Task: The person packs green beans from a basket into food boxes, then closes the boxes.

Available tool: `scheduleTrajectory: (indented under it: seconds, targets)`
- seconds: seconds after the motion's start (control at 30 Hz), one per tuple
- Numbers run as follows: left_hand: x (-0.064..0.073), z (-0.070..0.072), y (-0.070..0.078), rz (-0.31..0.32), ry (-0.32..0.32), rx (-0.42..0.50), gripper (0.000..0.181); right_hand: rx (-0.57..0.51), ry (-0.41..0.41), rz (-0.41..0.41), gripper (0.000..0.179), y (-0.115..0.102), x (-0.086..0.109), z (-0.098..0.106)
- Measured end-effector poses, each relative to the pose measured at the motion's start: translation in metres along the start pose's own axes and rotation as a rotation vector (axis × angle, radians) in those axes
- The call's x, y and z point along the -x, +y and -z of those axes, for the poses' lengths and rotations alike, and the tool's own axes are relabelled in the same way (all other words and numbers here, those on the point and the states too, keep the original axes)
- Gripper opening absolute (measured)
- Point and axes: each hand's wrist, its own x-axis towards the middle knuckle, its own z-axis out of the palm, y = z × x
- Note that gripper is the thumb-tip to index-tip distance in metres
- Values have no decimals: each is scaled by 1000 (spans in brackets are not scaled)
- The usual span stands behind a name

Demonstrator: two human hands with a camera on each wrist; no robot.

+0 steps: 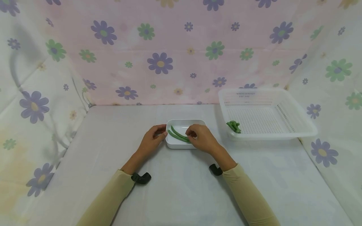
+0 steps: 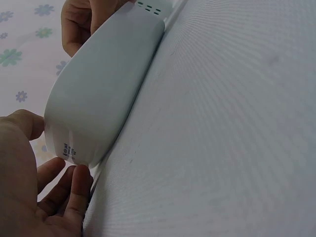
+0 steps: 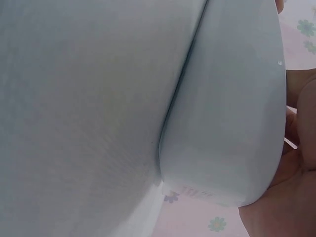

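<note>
A small white rectangular container stands on the table with long green beans inside. At its left end my left hand holds the wall, thumb at the rim and fingertips low on the side in the left wrist view. My right hand reaches over the container's right part, its curled fingers pinching the right ends of the beans. In the right wrist view the container's side wall hides the beans and the fingertips.
A large white perforated basket stands at the back right, with a small bunch of green pods in its near left corner. The white-covered table meets flowered cloth walls at the back and sides.
</note>
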Motion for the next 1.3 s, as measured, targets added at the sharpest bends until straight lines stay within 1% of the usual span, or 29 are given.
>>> scheduleTrajectory:
  seconds: [0.13,0.37,0.47,0.53,0.7,0.73,0.77,0.83,1.0,1.03,1.13,1.3]
  targets:
    - [0,0,0,-2,-1,-18,47,-3,7,32,11,-2,1,2]
    - [1,0,1,5,-4,-22,47,-11,85,160,12,-12,5,15]
    - [1,0,1,4,3,-14,47,-10,107,197,13,-19,9,22]
    - [4,0,10,4,2,-14,47,-14,118,213,14,-24,11,27]
    - [13,2,38,5,-9,-11,47,-32,153,254,16,-37,18,41]
    - [13,2,40,3,-12,-5,47,-36,160,263,17,-40,20,43]
    - [13,2,40,5,-12,-2,47,-41,169,274,17,-41,21,46]
    - [11,1,34,9,-11,0,46,-52,187,297,18,-44,24,52]
    - [3,-2,9,8,-1,-1,48,-60,234,328,21,-55,32,69]
    - [2,-2,6,5,0,0,48,-56,244,331,21,-57,34,73]
    - [2,-2,2,0,2,2,48,-40,269,339,24,-62,40,84]
    - [1,-1,0,-5,2,-8,46,-15,327,372,27,-67,49,101]
